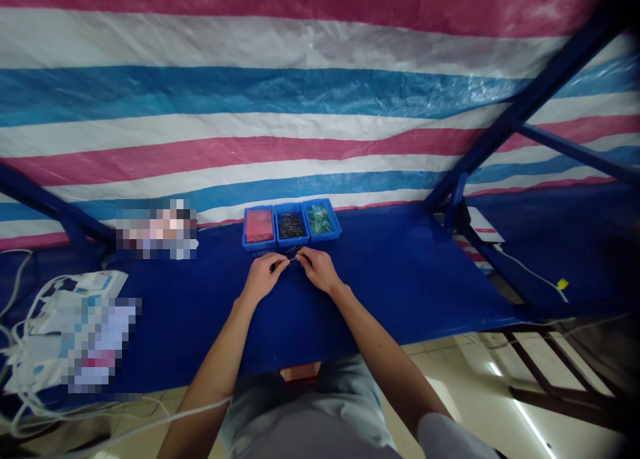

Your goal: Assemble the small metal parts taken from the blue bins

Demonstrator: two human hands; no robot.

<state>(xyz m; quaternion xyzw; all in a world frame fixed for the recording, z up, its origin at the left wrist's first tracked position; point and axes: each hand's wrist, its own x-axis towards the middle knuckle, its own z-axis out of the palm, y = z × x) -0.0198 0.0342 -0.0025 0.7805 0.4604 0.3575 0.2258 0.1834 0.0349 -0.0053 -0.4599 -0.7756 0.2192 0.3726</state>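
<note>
My left hand [266, 274] is closed in a pinch just in front of the blue bins. A small dark bit shows at its fingers, too small to name. Close to its right, my right hand [319, 268] is pinched as well. A thin, pale, slender piece [293, 258] spans the gap between the fingertips of both hands; its kind is unclear. Beyond the fingertips, some small dark slender pieces [295, 249] lie by the middle bin. That bin [293, 241] holds many dark metal pieces resembling screws.
The left bin [259, 244] holds flat red pieces, the right bin [326, 234] green-and-clear packets. White power strips and cables [37, 352] crowd the blue table's [400, 279] left end. A white device [485, 224] with a cable lies right, past a blue frame post [453, 202].
</note>
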